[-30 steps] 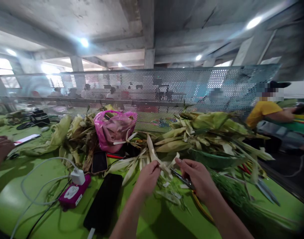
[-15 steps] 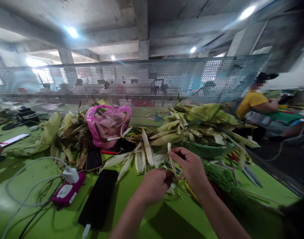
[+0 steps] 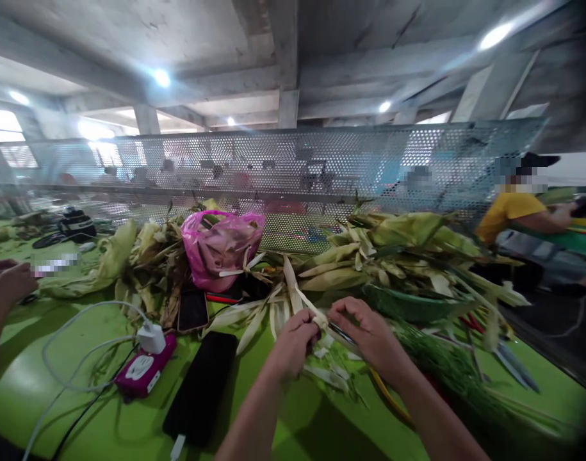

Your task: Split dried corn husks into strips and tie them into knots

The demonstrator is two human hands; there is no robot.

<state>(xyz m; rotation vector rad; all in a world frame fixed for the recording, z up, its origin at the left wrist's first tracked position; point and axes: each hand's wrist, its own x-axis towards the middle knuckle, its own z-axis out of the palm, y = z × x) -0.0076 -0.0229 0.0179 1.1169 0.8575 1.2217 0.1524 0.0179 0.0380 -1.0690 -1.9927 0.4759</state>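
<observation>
Over the green table (image 3: 43, 410), my left hand (image 3: 293, 342) is closed in a pinch on a pale corn-husk strip (image 3: 316, 317) that runs up and left from my fingers. My right hand (image 3: 369, 336) is closed too, holding the other end of that husk strip together with scissors (image 3: 343, 334) whose yellow handle (image 3: 389, 397) trails under my wrist. The two hands nearly touch. Loose husk pieces (image 3: 273, 314) lie just beyond and below them.
A pink plastic bag (image 3: 220, 246) sits among piled corn husks (image 3: 398, 250). A black phone (image 3: 201, 387), a pink power strip (image 3: 146, 371) with white charger and cables lie at left. A green basket (image 3: 408, 304) is right. Another person's hand (image 3: 4, 288) is at far left; a person in yellow (image 3: 508, 211) sits at right.
My hands have drawn together again around the husk strip after the right hand had lifted a strip upright. The view tilted back up and to the left.
</observation>
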